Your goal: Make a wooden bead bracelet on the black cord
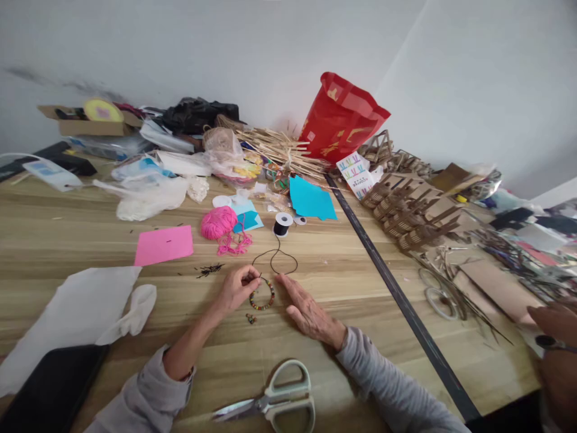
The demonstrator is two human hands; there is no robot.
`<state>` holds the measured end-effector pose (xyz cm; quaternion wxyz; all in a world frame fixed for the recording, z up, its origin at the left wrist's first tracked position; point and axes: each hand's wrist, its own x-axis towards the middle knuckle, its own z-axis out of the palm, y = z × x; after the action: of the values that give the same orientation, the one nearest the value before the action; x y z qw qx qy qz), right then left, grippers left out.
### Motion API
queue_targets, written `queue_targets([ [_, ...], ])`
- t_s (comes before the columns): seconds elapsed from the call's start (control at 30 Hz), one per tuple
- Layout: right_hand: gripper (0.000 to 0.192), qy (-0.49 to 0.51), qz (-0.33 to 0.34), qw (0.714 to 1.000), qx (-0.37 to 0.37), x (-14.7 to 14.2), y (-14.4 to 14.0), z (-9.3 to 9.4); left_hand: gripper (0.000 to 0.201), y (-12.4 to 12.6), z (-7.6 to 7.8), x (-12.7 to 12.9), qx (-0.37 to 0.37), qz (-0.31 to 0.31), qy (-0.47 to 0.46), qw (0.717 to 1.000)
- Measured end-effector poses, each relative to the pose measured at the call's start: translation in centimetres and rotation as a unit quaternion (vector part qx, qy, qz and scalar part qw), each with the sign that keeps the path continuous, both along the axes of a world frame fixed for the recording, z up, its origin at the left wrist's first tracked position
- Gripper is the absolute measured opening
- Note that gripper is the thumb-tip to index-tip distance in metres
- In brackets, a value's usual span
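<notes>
A small beaded bracelet (pixel 262 295) lies on the wooden tabletop (pixel 67 240), between the two hands and near the middle of the view. It is a closed ring of many little beads in mixed colours: brown, green, orange and dark ones. A thin black cord (pixel 276 258) leaves the ring at its upper side, makes a loop on the wood and runs up to a small spool of black cord (pixel 282 224) that stands further back.

The left hand (pixel 237 287) rests on the tabletop just beside the ring, on its left. Its fingers are pinched narrow at the upper left edge of the bracelet, where the cord begins; it seems they hold the cord end there, but the detail is too small to be sure. The right hand (pixel 306 310) lies flat on the wood at the right of the ring, palm down, the fingers stretched and close together, holding nothing. Its fingertips are just beside the beads.

A few loose beads (pixel 251 318) lie a little below the bracelet. Scissors with pale handles (pixel 274 400) lie near the front edge, between the two grey sleeves. Behind the hands are a ball of pink yarn (pixel 219 223), a pink paper sheet (pixel 164 244) and a blue paper sheet (pixel 311 199). At the far right edge another person's hand (pixel 556 322) with a wrist watch is visible.
</notes>
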<state>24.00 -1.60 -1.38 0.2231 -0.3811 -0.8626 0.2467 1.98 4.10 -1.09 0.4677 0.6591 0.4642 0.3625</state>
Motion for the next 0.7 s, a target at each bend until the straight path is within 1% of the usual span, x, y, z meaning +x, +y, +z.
queue_targets([
  [0.07, 0.066, 0.035, 0.028, 0.999, -0.031, 0.1, 0.0, 0.6, 0.013, 0.0, 0.0, 0.0, -0.001, -0.001, -0.001, 1.000],
  [0.1, 0.066, 0.044, 0.032, 0.997, -0.046, 0.4, -0.2, 0.8, 0.013, 0.0, 0.0, 0.0, -0.003, -0.001, -0.004, 1.000],
  [0.17, 0.066, 0.041, 0.010, 0.997, -0.059, 1.5, -0.6, 1.1, 0.013, 0.0, -0.1, 0.0, -0.005, 0.001, -0.010, 1.000],
  [0.2, 0.066, 0.024, -0.007, 0.998, -0.056, 2.1, -0.9, 1.1, 0.012, 0.0, -0.2, 0.0, -0.006, 0.002, -0.012, 1.000],
  [0.27, 0.069, -0.024, -0.021, 0.999, -0.022, 3.5, -1.5, 1.0, 0.012, 0.0, -0.3, 0.0, -0.007, 0.000, -0.014, 1.000],
  [0.37, 0.079, -0.122, -0.009, 0.992, 0.035, 4.5, -2.1, 0.5, 0.012, 0.0, -0.5, 0.0, -0.013, 0.000, -0.020, 1.000],
  [0.43, 0.080, -0.169, -0.001, 0.984, 0.062, 4.3, -2.2, 0.3, 0.012, 0.0, -0.6, 0.0, -0.016, 0.001, -0.023, 1.000],
  [0.5, 0.078, -0.190, -0.001, 0.978, 0.081, 3.5, -2.0, 0.2, 0.012, 0.0, -0.7, 0.0, -0.013, 0.004, -0.023, 1.000],
  [0.7, 0.079, -0.172, 0.005, 0.980, 0.104, -0.2, -0.6, -0.1, 0.012, 0.0, -0.7, 0.0, 0.002, 0.000, -0.015, 1.000],
])
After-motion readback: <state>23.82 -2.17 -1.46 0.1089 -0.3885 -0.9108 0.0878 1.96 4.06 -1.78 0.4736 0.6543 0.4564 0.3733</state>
